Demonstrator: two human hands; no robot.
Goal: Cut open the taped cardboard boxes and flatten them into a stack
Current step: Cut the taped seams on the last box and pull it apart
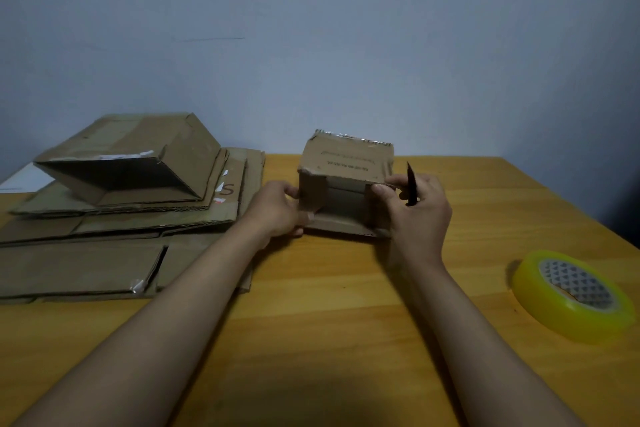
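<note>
A small brown cardboard box [346,163] lies on its side on the wooden table [329,305], its open end facing me. My left hand [277,210] grips the box's left wall and lower left flap. My right hand [420,208] pinches the box's upper right edge with thumb and forefinger and also holds a dark blade [411,185] that points upward. To the left lies a stack of flattened cardboard [104,250]. On top of that stack sits a half-collapsed, slanted box [138,163], open at the front.
A roll of yellowish clear packing tape [571,295] lies flat near the table's right edge. A white sheet [24,177] shows at the far left behind the stack. A pale wall rises right behind the table.
</note>
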